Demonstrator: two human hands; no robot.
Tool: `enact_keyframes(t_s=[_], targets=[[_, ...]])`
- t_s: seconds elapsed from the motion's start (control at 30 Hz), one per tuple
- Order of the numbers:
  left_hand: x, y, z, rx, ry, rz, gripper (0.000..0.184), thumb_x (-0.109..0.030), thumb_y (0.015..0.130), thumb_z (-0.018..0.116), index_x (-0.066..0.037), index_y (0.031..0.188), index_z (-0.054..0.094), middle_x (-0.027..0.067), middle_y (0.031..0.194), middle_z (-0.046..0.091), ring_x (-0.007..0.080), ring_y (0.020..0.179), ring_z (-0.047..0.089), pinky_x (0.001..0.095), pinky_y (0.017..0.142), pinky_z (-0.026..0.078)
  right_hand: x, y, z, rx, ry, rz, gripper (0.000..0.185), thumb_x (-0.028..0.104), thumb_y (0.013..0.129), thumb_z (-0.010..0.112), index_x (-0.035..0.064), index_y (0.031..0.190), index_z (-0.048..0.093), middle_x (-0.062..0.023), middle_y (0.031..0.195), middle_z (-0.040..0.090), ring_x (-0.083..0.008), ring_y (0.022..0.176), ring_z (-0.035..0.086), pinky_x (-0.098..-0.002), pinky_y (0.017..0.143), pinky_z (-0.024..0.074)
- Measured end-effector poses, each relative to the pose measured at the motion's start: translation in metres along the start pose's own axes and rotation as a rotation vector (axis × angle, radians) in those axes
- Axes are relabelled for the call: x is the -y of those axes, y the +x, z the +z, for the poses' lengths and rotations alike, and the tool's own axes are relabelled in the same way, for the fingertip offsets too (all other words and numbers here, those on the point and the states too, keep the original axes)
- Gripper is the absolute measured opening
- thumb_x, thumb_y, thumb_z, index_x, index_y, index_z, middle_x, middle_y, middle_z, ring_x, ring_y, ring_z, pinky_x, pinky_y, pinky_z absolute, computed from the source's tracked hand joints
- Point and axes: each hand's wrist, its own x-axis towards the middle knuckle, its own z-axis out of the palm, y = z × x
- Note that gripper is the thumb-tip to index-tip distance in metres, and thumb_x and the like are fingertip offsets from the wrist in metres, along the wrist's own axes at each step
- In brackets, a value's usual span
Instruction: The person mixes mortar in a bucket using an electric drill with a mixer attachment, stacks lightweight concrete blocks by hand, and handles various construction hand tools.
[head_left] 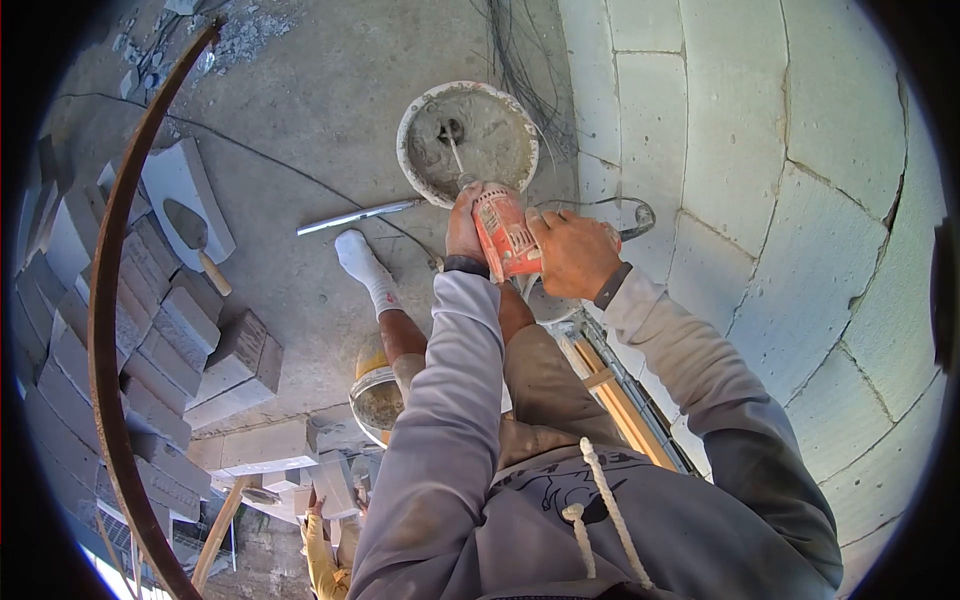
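Both my hands grip a red power drill (503, 228) fitted with a mixing rod. My left hand (464, 230) wraps round the drill's front end, and my right hand (575, 252) closes round its rear handle. The thin metal rod (456, 152) runs down from the drill into a round white bucket (404, 150). Wet grey mortar (490, 140) fills much of the bucket, with a small dark hollow where the rod enters. The rod's lower end is hidden in the mortar. A black cable (640, 212) loops out beside the drill's handle.
A block wall (730, 150) rises on the right. White blocks (160, 350) are stacked at left, with a trowel (190, 228) on one. A metal straightedge (358, 216) and cable lie on the floor. A yellowish bucket (372, 385) stands by my leg. Another person's sleeve (320, 560) shows below.
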Motion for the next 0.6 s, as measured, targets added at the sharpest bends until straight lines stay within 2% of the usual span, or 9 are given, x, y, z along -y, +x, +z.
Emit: enact_keyframes(t_s=[0.1, 0.43, 0.6], targets=[[-0.001, -0.001, -0.006, 0.049, -0.009, -0.004, 0.031, -0.028, 0.086, 0.052, 0.001, 0.095, 0.057, 0.0139, 0.085, 0.064, 0.0258, 0.071, 0.063, 0.0372, 0.066, 0.055, 0.002, 0.0, 0.005, 0.024, -0.009, -0.014, 0.06, 0.009, 0.06, 0.06, -0.0085, 0.116, 0.047, -0.0182, 0.093, 0.058, -0.0318, 0.088, 0.058, -0.0392, 0.075, 0.049], [0.0, -0.012, -0.01, 0.045, -0.06, 0.095, 0.027, -0.029, 0.087, 0.051, -0.003, 0.092, 0.056, 0.0122, 0.084, 0.063, 0.0252, 0.072, 0.062, 0.0379, 0.066, 0.054, 0.006, 0.002, 0.008, 0.022, -0.062, -0.114, 0.06, 0.011, 0.059, 0.061, -0.0106, 0.113, 0.048, -0.0198, 0.093, 0.058, -0.0326, 0.088, 0.058, -0.0375, 0.078, 0.0478], [0.004, -0.022, -0.014, 0.024, -0.064, 0.016, 0.027, -0.029, 0.088, 0.05, -0.004, 0.093, 0.056, 0.0108, 0.083, 0.062, 0.0247, 0.071, 0.061, 0.0384, 0.066, 0.053, 0.007, -0.001, 0.002, 0.084, -0.051, -0.135, 0.059, 0.012, 0.059, 0.061, -0.0098, 0.113, 0.048, -0.0187, 0.092, 0.058, -0.0321, 0.088, 0.059, -0.0388, 0.076, 0.0483]])
